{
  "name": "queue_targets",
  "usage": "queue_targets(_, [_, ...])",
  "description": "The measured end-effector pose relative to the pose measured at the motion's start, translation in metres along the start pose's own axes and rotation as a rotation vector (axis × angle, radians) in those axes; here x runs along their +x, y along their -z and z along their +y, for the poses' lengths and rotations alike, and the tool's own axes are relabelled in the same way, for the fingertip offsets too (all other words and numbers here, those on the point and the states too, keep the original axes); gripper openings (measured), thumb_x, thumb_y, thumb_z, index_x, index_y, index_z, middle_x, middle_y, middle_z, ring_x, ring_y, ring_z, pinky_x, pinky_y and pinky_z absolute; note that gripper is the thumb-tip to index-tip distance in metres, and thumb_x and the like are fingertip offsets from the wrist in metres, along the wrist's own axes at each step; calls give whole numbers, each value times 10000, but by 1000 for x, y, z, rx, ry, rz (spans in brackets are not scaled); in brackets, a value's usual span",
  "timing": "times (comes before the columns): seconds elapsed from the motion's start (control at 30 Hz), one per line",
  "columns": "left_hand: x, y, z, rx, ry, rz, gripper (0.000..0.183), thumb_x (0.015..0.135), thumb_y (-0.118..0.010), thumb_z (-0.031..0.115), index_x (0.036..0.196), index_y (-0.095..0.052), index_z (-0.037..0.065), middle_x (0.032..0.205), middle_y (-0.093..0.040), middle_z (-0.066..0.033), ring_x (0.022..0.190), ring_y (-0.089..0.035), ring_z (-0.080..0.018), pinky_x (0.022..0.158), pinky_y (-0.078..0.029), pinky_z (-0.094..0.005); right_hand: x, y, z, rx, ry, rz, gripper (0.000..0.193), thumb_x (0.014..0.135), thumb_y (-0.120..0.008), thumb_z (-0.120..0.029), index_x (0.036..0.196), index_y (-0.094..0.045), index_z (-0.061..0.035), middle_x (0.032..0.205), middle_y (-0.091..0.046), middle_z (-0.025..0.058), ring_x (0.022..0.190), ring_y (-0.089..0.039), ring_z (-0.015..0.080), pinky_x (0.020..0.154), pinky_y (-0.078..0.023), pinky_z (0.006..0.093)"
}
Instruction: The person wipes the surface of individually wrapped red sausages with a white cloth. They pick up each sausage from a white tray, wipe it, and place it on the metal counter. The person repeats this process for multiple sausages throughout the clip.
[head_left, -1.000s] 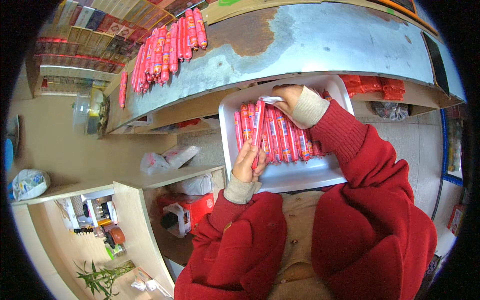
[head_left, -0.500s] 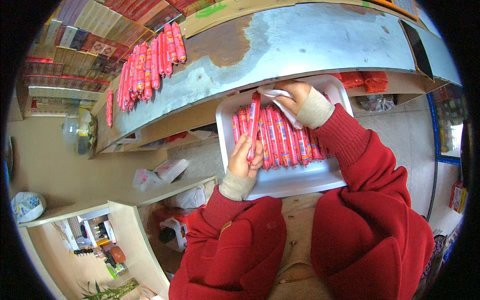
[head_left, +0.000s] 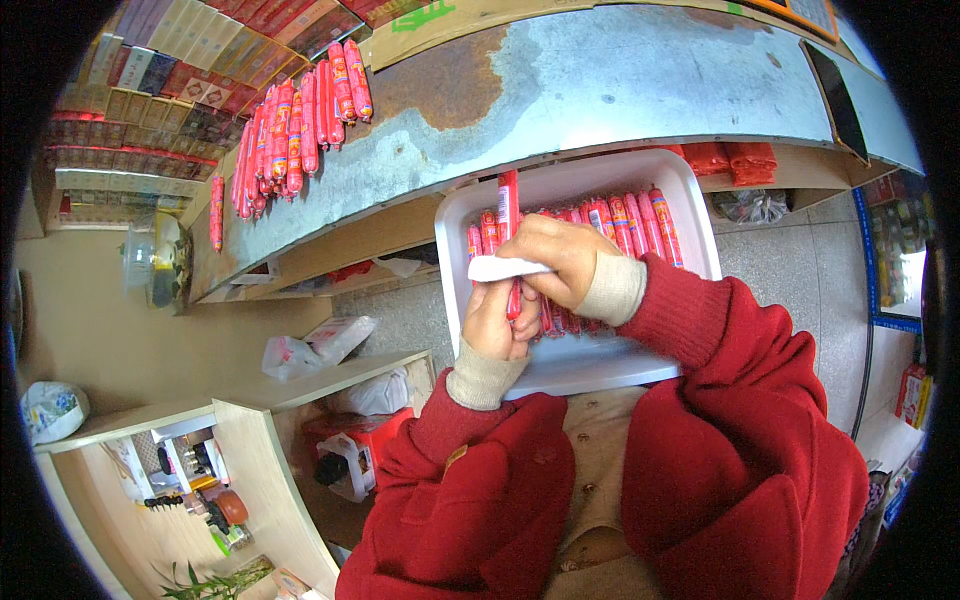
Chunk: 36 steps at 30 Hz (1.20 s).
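A pink-wrapped sausage (head_left: 508, 198) stands upright over a white plastic basin (head_left: 595, 372), its lower end gripped in my left hand (head_left: 493, 325). Just above, my right hand (head_left: 562, 250) is closed on a folded white cloth or tissue (head_left: 500, 268) that lies against the sausage's middle. Cloth and fingers hide that part of the wrapper. Behind my hands, a row of similar wrapped sausages (head_left: 640, 225) lies in the basin, partly covered by my right hand. More pink sausages (head_left: 290, 140) are piled on the left end of the counter, with a single sausage (head_left: 217, 213) apart from them.
A worn blue-grey counter (head_left: 620, 80) crosses beyond the basin. Red plastic bags (head_left: 750, 160) sit on the shelf under it. Stacked boxes (head_left: 150, 80) fill the far left. A wooden shelf unit (head_left: 250, 440) with small goods stands at the near left.
My right hand with the white cloth has come down and left, from the sausage's top to its middle, close to my left hand. My left hand still grips the sausage.
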<state>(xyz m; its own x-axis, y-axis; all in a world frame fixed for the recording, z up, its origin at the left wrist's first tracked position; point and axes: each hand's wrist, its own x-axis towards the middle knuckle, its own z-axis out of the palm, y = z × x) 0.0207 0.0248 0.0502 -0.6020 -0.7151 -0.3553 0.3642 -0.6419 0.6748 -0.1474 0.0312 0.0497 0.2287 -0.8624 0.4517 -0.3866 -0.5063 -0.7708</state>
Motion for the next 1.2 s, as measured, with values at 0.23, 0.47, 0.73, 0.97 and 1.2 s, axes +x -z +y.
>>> queue_targets(0.23, [8, -12, -17, -212, -75, 62, 228, 997, -371, 331, 1042, -465, 128, 771, -499, -33, 470, -381, -92, 392, -292, -200, 4, 9, 14, -76, -39, 113, 205, 829, -595, -148, 1029, -620, -114, 941, -606, 123, 856, -605, 344, 723, -499, 414])
queue_targets(0.47, [19, 8, -31, -24, 104, 107, 485, 995, -381, 235, 1427, -214, 90, 797, -527, -89, 476, -396, -127, 410, -313, -236, 5, 25, 42, -198, -373, 128, 183, 846, -553, -193, 964, -625, -73, 858, -633, 184, 821, -608, 386, 725, -486, 456])
queue_targets(0.73, [21, 27, -29, 15, -29, 122, 381, 974, -398, 421, 1082, -526, 79, 779, -569, -63, 477, -455, -117, 413, -363, -237, -9, 0, 0, -91, -100, -185, 252, 802, -588, -130, 1053, -596, -114, 967, -608, 121, 874, -614, 334, 746, -505, 426])
queue_targets(0.97, [12, 44, -29, 1577, -751, -10, 751, 724, -747, 266, 1260, -394, -124, 1179, -518, -285, 1122, -524, -405, 984, -401, -434, -17, 2, -13, 57, 81, -344, 266, 773, -617, -157, 1035, -597, -114, 959, -610, 106, 866, -619, 315, 755, -508, 412])
queue_targets(1.2, [28, 24, -25, -83, 237, 65, 366, 898, -554, 395, 1042, -513, 61, 816, -553, -67, 609, -525, -163, 465, -416, -242, -9, 13, 14, -174, -119, -81, 209, 804, -569, -145, 998, -627, -92, 946, -627, 136, 853, -617, 347, 722, -506, 430])
